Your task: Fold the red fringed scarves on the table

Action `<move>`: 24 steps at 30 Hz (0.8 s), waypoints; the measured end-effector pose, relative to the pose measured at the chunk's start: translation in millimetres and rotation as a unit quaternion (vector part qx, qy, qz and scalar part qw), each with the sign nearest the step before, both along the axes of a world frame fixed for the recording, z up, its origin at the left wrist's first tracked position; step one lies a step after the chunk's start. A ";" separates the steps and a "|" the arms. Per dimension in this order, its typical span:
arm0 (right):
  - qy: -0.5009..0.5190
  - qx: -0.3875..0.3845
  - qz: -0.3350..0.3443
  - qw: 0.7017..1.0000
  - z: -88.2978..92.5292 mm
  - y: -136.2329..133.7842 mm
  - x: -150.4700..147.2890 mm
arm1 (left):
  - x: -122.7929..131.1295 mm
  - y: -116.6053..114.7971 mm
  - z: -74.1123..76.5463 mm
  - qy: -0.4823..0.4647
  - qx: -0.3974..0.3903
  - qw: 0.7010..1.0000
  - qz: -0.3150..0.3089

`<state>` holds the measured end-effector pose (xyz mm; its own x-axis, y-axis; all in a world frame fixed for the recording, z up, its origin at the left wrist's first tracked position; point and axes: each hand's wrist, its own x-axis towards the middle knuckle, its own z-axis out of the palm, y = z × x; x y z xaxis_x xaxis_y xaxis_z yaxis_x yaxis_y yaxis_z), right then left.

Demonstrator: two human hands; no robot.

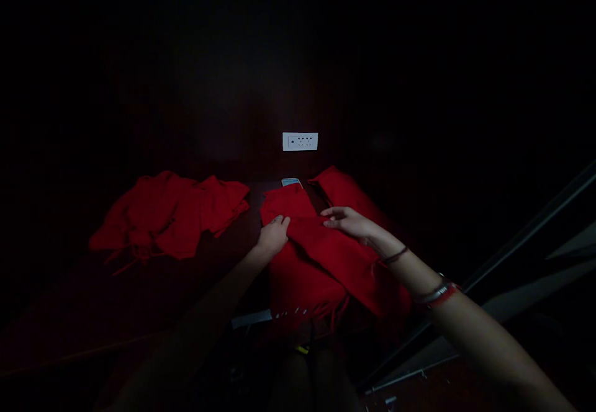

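A red cloth is stretched between my two hands over the dark table. Its near edge carries tassel-like strands and hangs toward the table's front. My left hand pinches the cloth's upper left edge, thumb and fingers closed. Further right, my right hand has its fingers curled on the same edge, gripping the fabric. Beneath the held cloth lies another red layer; where one piece ends and the other begins is hard to see.
A heap of red cloth lies at the left. A phone-like object rests behind the cloth, below a white wall socket. A pale strip sits near the front edge. Another red folded piece lies back right. The room is very dark.
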<state>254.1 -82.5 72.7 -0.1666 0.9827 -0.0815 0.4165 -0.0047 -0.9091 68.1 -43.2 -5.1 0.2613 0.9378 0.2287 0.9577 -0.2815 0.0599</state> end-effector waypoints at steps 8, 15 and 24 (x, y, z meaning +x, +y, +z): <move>0.128 -0.184 0.079 0.971 -35.3 0.3 -20.1 | -28.8 7.6 4.0 -0.127 0.060 0.990 -0.015; 0.144 -0.137 0.113 0.973 -16.3 4.5 -39.6 | -29.7 -22.1 16.3 -0.564 -0.331 0.755 0.049; 0.079 -0.072 0.097 0.989 -29.9 6.5 -41.4 | -24.6 -24.6 20.3 -0.674 -0.307 0.669 0.062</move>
<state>212.7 -76.1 42.9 -0.3736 0.9109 -0.1751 0.2744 -0.0718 -0.9589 43.5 -67.7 15.2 0.1182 0.9583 -0.2600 -0.0693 0.2692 0.9606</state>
